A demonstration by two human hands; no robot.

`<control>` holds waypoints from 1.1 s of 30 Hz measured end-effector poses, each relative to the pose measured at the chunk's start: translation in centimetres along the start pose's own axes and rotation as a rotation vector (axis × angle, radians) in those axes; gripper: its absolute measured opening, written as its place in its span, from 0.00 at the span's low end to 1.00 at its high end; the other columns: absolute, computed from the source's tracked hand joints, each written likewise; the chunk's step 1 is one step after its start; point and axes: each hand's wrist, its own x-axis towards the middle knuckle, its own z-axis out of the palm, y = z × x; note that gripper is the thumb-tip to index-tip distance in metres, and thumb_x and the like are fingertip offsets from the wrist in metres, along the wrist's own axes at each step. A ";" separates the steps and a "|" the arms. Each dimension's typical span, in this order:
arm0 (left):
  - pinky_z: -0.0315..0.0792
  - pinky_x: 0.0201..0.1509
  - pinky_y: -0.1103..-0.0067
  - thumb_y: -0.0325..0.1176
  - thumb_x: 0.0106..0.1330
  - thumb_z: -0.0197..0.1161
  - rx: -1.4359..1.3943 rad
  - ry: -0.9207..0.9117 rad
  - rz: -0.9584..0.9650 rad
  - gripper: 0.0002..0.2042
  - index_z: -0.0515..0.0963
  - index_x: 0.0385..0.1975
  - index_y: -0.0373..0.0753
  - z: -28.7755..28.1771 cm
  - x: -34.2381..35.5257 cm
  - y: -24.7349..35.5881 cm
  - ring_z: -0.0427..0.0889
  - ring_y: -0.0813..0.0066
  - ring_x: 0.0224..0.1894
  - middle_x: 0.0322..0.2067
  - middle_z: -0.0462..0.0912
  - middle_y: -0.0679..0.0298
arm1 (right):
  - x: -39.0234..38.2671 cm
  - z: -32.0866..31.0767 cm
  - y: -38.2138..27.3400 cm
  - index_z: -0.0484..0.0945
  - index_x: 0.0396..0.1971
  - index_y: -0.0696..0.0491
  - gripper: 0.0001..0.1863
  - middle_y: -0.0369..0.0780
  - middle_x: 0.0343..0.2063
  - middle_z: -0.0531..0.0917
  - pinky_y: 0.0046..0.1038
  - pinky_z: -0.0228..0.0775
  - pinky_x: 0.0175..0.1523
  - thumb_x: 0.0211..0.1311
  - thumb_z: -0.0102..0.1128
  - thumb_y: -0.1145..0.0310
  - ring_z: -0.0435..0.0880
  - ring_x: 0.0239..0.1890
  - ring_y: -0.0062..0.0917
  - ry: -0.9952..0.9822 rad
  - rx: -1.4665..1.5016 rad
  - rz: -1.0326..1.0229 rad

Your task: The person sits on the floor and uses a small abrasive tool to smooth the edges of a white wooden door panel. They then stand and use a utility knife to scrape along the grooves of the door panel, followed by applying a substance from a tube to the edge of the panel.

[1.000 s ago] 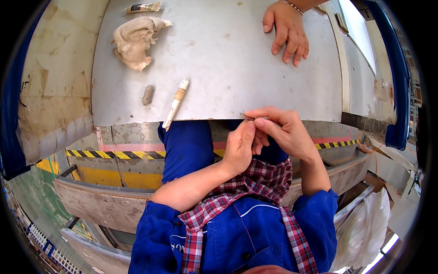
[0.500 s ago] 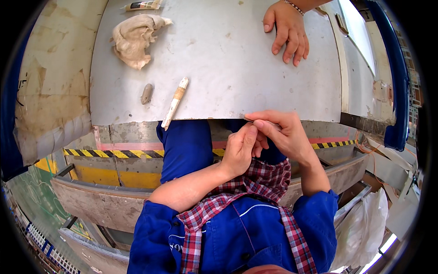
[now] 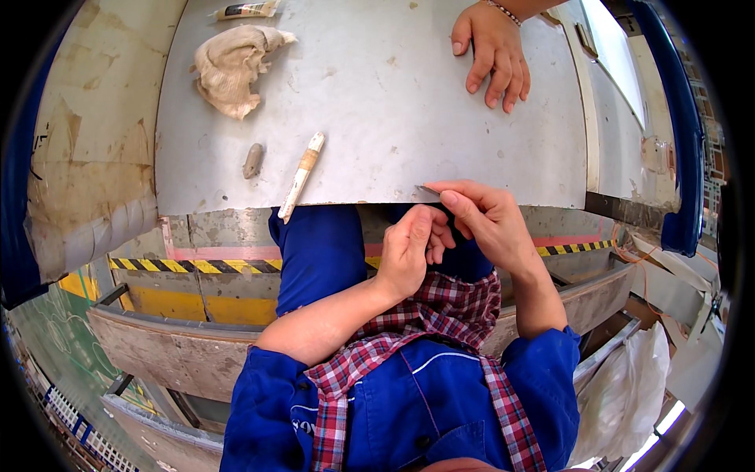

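Observation:
My right hand [image 3: 494,224] is closed, with the thumb and fingers pinching a small, thin, dark blade-like piece [image 3: 427,189]. Its pointed end sticks out past the fingertips, over the near edge of the grey table [image 3: 370,118]. Just left of it and slightly lower, my left hand [image 3: 410,248] is held with the thumb pressed to curled fingers. Whatever the left fingers hold, if anything, is hidden. A white stick wrapped with tan tape [image 3: 302,178] lies to the left, jutting over the edge. Beside it is a small grey-brown lump [image 3: 252,161].
Another person's hand [image 3: 497,63], with a beaded bracelet, rests at the table's far right. A crumpled beige cloth [image 3: 230,71] and a tube [image 3: 247,10] lie at the far left. A whitish plastic bag [image 3: 625,393] hangs at lower right.
My hands have come apart: the left has drawn down and left a little. The thin piece in my right hand now shows more of its tip.

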 end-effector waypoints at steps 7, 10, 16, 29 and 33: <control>0.63 0.22 0.86 0.46 0.76 0.39 -0.025 0.097 -0.056 0.21 0.72 0.37 0.32 -0.5 -0.1 0.1 0.69 0.83 0.19 0.23 0.77 0.62 | 0.1 -0.5 -0.2 0.81 0.44 0.57 0.13 0.30 0.20 0.78 0.16 0.64 0.28 0.67 0.55 0.65 0.69 0.24 0.09 -0.058 -0.008 0.027; 0.63 0.21 0.86 0.46 0.76 0.39 0.002 0.104 -0.035 0.21 0.72 0.37 0.32 -0.5 -0.1 0.2 0.69 0.83 0.18 0.23 0.77 0.61 | 0.2 -0.5 -0.2 0.81 0.44 0.58 0.13 0.32 0.23 0.81 0.16 0.66 0.31 0.66 0.55 0.66 0.72 0.26 0.10 -0.069 -0.012 -0.030; 0.63 0.21 0.86 0.46 0.76 0.36 -0.036 0.097 -0.049 0.23 0.72 0.33 0.33 -0.6 0.1 0.3 0.69 0.83 0.18 0.22 0.76 0.62 | -0.2 0.4 1.9 0.80 0.44 0.57 0.13 0.35 0.24 0.83 0.17 0.70 0.32 0.63 0.59 0.68 0.78 0.27 0.14 -0.004 -0.036 -0.269; 0.62 0.21 0.87 0.46 0.76 0.37 -0.096 0.059 -0.030 0.21 0.71 0.31 0.36 -0.8 0.1 0.4 0.69 0.84 0.18 0.19 0.73 0.66 | -1.2 1.2 3.7 0.80 0.48 0.39 0.19 0.33 0.15 0.67 0.24 0.60 0.17 0.54 0.65 0.65 0.69 0.12 0.21 0.253 -0.795 -0.660; 0.62 0.21 0.88 0.44 0.76 0.39 0.008 0.029 -0.013 0.19 0.70 0.31 0.37 -0.5 0.1 0.8 0.69 0.86 0.18 0.18 0.72 0.68 | -1.1 1.1 4.1 0.81 0.47 0.40 0.18 0.33 0.15 0.67 0.23 0.59 0.16 0.53 0.66 0.66 0.68 0.12 0.21 0.274 -0.774 -0.714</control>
